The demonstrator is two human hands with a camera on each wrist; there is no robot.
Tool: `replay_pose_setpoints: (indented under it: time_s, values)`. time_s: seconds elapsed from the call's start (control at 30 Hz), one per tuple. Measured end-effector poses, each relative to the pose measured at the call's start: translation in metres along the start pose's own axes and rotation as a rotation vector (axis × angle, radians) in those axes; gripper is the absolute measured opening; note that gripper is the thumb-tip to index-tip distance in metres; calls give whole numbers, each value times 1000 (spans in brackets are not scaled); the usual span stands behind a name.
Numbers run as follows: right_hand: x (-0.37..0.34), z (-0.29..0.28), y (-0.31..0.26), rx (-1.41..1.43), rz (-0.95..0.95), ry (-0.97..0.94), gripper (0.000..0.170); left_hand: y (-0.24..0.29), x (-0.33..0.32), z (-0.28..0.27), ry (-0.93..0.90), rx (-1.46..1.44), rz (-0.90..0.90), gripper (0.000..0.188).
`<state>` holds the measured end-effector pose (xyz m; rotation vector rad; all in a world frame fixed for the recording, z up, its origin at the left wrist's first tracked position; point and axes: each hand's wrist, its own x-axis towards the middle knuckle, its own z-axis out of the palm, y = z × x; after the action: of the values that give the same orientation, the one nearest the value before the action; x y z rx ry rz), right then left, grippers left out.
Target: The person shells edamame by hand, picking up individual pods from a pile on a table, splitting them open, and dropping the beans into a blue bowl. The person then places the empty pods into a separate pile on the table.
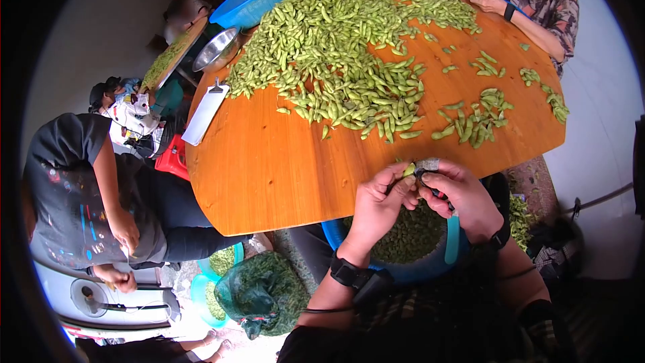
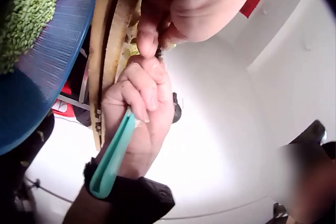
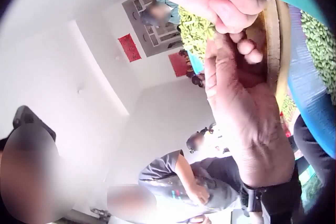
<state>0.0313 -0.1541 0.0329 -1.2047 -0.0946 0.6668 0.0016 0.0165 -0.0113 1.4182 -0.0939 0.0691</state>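
Note:
Above the blue basket (image 1: pixel 329 232) of shelled beans, both hands meet at the table's near edge. My left hand (image 1: pixel 379 207) pinches a green pod (image 1: pixel 409 169) between thumb and finger. Curled fingers of my right hand (image 1: pixel 468 203) grip a tool with a teal handle (image 1: pixel 452 238) that sticks out below the palm; its dark end is by the pod. In the left wrist view the teal handle (image 2: pixel 113 155) runs from the right hand (image 2: pixel 139 95), whose fingertips meet those of the left hand (image 2: pixel 194 6). The pod is mostly hidden in both wrist views.
A large heap of pods (image 1: pixel 349 60) covers the wooden table (image 1: pixel 269 168), with smaller piles at right. A clipboard (image 1: pixel 206 114), steel bowl (image 1: pixel 216 50) and blue basin (image 1: pixel 252 3) are at left. Other people sit around; a green net bag (image 1: pixel 269 292) stands on the floor.

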Motion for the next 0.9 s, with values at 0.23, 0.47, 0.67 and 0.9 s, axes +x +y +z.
replay_pose_setpoints:
  time_s: [0.23, 0.47, 0.67, 0.9]
  values:
    - [4, -2, -14, 88, 157, -59, 14, 15, 7, -18, -167, -354, -206, 31]
    - [7, 7, -1, -222, -70, 59, 14, 11, 7, -5, -54, -33, -98, 28]
    - [3, 12, 7, -299, -197, 128, 14, 12, 7, 6, 109, -102, -84, 24]
    - [1, 18, 14, -410, -333, 152, 14, 14, 7, 1, 89, -184, -192, 25]
